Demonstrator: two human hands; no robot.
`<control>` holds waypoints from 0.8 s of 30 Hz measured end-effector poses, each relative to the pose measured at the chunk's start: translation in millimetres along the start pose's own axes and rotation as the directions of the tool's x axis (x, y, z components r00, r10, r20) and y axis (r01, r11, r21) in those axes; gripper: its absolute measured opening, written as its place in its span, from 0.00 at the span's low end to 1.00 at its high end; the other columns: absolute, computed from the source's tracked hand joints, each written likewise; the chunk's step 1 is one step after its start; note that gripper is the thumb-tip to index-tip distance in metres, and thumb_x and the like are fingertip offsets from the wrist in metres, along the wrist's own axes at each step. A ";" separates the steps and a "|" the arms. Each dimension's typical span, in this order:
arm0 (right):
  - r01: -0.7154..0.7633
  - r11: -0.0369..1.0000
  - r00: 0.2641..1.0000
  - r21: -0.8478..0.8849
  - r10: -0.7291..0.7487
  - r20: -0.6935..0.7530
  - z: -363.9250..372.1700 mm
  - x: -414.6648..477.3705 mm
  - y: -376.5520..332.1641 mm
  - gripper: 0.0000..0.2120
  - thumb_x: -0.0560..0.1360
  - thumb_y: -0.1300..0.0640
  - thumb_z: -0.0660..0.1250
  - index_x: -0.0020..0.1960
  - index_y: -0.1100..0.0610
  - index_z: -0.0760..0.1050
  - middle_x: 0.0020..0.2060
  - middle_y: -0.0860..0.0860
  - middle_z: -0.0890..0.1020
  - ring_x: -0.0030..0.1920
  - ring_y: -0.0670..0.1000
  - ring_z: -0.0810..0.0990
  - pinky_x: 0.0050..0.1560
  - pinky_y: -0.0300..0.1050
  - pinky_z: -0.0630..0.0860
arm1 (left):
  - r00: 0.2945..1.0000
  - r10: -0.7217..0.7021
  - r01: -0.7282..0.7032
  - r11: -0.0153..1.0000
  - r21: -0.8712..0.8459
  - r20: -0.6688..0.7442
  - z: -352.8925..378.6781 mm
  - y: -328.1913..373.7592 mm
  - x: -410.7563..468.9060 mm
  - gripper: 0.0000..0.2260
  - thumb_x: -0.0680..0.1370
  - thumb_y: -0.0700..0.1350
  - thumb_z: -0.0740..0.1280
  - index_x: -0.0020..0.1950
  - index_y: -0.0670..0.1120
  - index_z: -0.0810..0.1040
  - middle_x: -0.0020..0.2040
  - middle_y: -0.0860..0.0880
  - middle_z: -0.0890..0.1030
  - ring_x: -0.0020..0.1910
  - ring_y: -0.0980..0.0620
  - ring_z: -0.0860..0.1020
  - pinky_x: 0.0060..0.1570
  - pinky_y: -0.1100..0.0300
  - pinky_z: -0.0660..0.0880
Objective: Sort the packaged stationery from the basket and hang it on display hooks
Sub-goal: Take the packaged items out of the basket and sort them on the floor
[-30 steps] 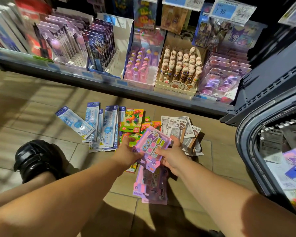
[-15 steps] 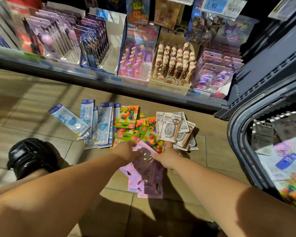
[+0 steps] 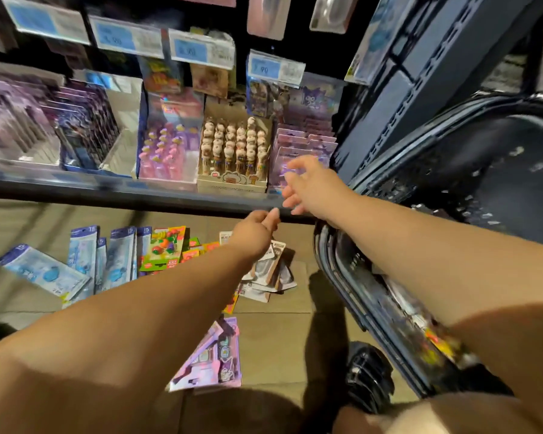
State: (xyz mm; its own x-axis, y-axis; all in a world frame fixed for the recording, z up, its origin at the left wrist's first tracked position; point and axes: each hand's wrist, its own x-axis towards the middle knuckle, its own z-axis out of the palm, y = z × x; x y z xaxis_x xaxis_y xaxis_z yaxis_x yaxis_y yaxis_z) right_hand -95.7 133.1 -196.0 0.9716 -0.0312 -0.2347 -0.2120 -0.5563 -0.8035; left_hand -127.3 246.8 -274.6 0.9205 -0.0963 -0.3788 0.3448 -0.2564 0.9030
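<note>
Blue packs (image 3: 85, 261), purple packs (image 3: 213, 361) flat on floor (image 3: 279, 339). Basket (image 3: 336, 255) right, blurred packets (image 3: 420, 336) inside. Left hand (image 3: 254, 233) loosely curled, empty; right hand (image 3: 311, 186) fingers spread wide.

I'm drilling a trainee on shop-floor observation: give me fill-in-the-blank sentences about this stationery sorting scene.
The purple blister packs lie on the tiled ___. The dark plastic basket stands on the person's ___ side. The outstretched right hand holds ___.
Missing words: floor; right; nothing.
</note>
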 end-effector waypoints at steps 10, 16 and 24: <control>-0.027 0.996 0.988 -0.090 0.013 -0.153 -121.2 -45.5 60.2 0.05 0.82 0.60 0.58 0.54 0.53 0.71 0.34 0.51 0.77 0.30 0.46 0.75 0.29 0.36 0.70 | 0.991 0.109 -0.123 0.965 0.231 0.071 64.8 41.4 0.6 0.24 0.79 0.61 0.60 0.63 0.43 0.70 0.59 0.43 0.77 0.56 0.43 0.75 0.51 0.57 0.68; -0.284 0.950 0.901 -0.126 0.219 -0.375 -179.7 -73.0 196.5 0.10 0.79 0.57 0.65 0.59 0.59 0.74 0.42 0.52 0.79 0.37 0.48 0.76 0.31 0.28 0.68 | 0.954 0.272 -0.293 0.932 0.215 0.124 86.9 53.1 -4.4 0.17 0.78 0.52 0.67 0.60 0.45 0.68 0.49 0.53 0.74 0.46 0.53 0.73 0.40 0.67 0.65; -0.611 0.730 0.774 -0.306 0.468 -0.427 -215.9 -107.3 306.6 0.41 0.67 0.45 0.77 0.74 0.53 0.61 0.70 0.56 0.66 0.70 0.59 0.66 0.68 0.51 0.66 | 0.950 0.283 -0.310 0.890 0.334 0.129 94.9 58.8 6.4 0.15 0.80 0.53 0.62 0.58 0.45 0.64 0.47 0.49 0.72 0.46 0.48 0.70 0.44 0.61 0.62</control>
State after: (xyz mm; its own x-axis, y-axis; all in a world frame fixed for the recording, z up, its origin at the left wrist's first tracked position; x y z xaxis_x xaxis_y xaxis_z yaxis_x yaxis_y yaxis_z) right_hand -242.2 -213.4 -299.0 0.6974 -0.6393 -0.3239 -0.7160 -0.6412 -0.2759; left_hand -118.6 139.8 -243.2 0.9487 -0.2880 -0.1305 -0.0404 -0.5196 0.8535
